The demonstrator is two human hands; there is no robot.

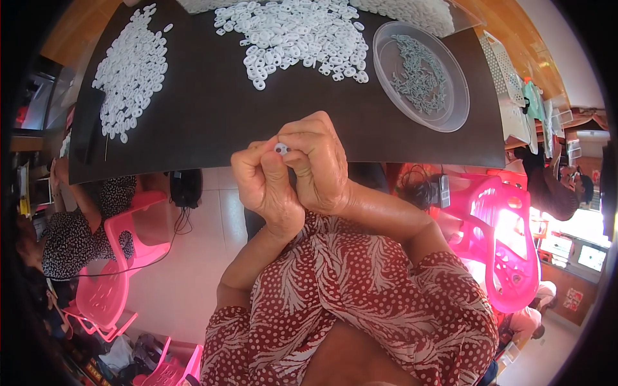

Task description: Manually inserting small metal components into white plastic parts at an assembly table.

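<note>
My left hand (pixel 265 186) and my right hand (pixel 320 161) meet close together just in front of the table's near edge. Pinched between their thumbs and fingers is a small white oval plastic piece (pixel 281 148) with two dark holes. Fingers of both hands are curled round it, so only its end shows. Beyond the hands, a broad heap of similar white pieces (pixel 302 38) spreads over the dark table (pixel 206 122). To the right sits a shallow clear round tray (pixel 456 96) with many small grey-green screw-like parts (pixel 418 77) in it.
Another heap of white pieces (pixel 132 74) lies at the table's left. A clear container of white pieces (pixel 418 14) stands at the far right. Pink chairs (pixel 508 257) flank me, and a person in a patterned black-and-white garment (pixel 74 241) sits at the left.
</note>
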